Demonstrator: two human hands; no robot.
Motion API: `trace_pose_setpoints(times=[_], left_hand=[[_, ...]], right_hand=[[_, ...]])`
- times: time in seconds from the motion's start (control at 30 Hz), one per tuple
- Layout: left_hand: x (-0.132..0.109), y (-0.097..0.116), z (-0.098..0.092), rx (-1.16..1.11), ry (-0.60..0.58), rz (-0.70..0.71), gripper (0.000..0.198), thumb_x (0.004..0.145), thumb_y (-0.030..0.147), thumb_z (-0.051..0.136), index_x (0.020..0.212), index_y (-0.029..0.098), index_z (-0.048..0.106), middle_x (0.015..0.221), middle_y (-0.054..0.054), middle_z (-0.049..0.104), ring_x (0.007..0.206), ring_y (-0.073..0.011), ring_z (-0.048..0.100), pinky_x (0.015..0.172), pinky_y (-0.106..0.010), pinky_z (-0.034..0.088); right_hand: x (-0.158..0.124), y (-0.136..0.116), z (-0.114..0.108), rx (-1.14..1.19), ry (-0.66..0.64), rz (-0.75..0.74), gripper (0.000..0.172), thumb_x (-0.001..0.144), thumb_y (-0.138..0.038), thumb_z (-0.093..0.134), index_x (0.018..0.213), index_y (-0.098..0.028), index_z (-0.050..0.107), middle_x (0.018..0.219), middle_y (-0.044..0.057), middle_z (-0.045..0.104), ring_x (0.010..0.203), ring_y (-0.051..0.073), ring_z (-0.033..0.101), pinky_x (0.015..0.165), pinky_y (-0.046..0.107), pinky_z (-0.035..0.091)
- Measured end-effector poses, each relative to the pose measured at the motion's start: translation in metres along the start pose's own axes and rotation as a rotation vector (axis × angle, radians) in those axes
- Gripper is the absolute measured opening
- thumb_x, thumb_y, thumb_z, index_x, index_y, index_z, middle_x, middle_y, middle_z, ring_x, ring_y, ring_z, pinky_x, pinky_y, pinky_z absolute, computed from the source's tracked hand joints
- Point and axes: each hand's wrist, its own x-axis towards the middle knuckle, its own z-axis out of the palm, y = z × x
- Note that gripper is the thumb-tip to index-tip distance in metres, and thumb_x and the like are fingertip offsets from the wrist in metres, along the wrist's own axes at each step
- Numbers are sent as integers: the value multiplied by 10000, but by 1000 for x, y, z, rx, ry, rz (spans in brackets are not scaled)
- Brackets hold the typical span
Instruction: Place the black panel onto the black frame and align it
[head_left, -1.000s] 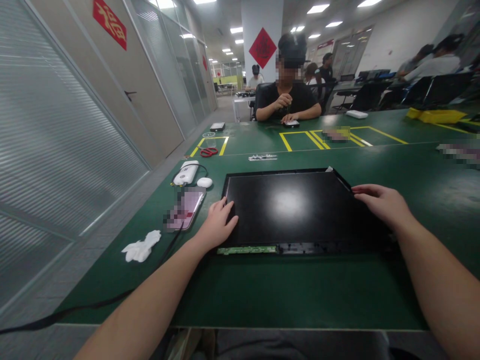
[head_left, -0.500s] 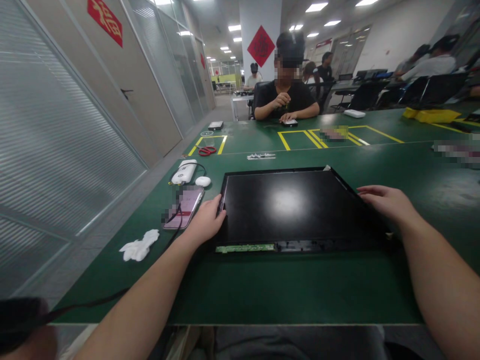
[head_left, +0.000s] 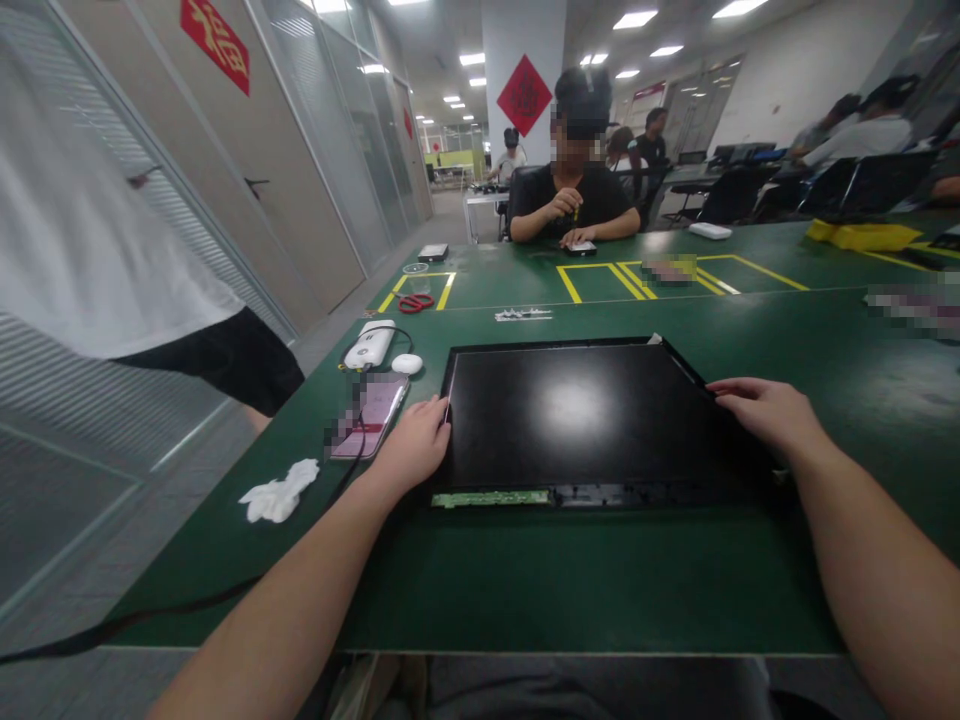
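A black display panel (head_left: 577, 410) lies flat on the green table, its screen facing up and reflecting a bright spot. Along its near edge runs a narrow green circuit board (head_left: 491, 498). My left hand (head_left: 416, 440) holds the panel's left edge, with the thumb by the rim and the other fingers partly hidden. At the opposite side, my right hand (head_left: 769, 412) has its fingers closed on the right edge of the frame.
Left of the panel are a phone (head_left: 371, 415) with a cable, a white power bank (head_left: 371, 345), a white case (head_left: 407, 364) and crumpled tissue (head_left: 279, 492). Red scissors (head_left: 415, 303) lie farther back. A person (head_left: 574, 205) works across the table; another (head_left: 112, 230) stands at the left.
A person in a white top and black shorts has come into view at the left. My right fingers have shifted slightly left onto the frame edge. The panel stays in place.
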Motion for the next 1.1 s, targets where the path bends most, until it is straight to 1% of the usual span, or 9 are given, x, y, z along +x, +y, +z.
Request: trace_pose_setpoints(times=[0.17,0.27,0.37,0.47,0.53,0.7,0.83,0.97,1.1], left_hand=[[0,-4,0,-214,69,-46,492,888,156,487,1366,125,599,1389,-174,628,1312,-327,572,1134,-471,418],[-1,-7,2,-401,113,-109,555,843,115,510,1388,183,586,1355,-129,661,1279,-319,601,1122,-479,430],[0,-5,4,-742,177,-144,671,800,109,548,1460,216,495,1340,-111,673,1248,-297,624,1098,-486,455],[3,1,3,-1157,203,-199,742,778,148,583,1497,214,408,1356,-135,658,1122,-272,692,980,-461,546],[3,5,0,-1317,247,-249,773,735,157,640,1472,225,417,1362,-140,652,1070,-269,712,906,-433,581],[1,11,-7,-1355,335,-392,597,686,135,706,1263,212,572,1378,-129,647,1152,-287,682,925,-401,576],[2,10,-8,-1349,363,-455,528,697,129,694,1208,207,585,1391,-127,640,1211,-280,656,982,-403,559],[6,6,-5,-1369,362,-491,486,708,127,665,1182,204,587,1400,-130,632,1236,-277,644,1015,-401,548],[9,4,-2,-1382,342,-517,474,721,144,653,1184,214,579,1410,-121,625,1227,-270,651,1004,-386,557]], right_hand=[[1,2,1,-17,25,-31,315,697,-354,592,918,-272,801,946,40,767,917,248,680,817,353,504],[1,0,0,-28,26,-24,318,701,-361,593,921,-272,804,938,41,766,912,245,679,819,347,503],[1,-1,-1,-49,4,-5,333,709,-368,590,942,-271,807,967,43,766,938,250,673,834,348,497],[2,-2,-2,-75,-3,-6,332,704,-383,592,934,-278,807,968,46,765,937,260,673,819,359,499],[2,-2,-3,-84,5,-18,321,698,-392,593,915,-283,804,955,46,764,918,264,675,800,365,502],[0,-3,-2,-82,-4,4,321,703,-389,595,924,-279,800,959,51,763,920,264,679,802,361,506],[4,0,2,-76,-19,-39,347,694,-416,609,956,-287,798,946,54,767,914,281,690,809,390,514],[7,2,5,-123,-40,-115,362,698,-450,615,967,-293,800,1015,60,769,944,302,691,786,407,522],[7,2,5,-176,-87,-109,369,727,-447,613,999,-284,803,1050,69,763,975,306,683,785,397,522]])
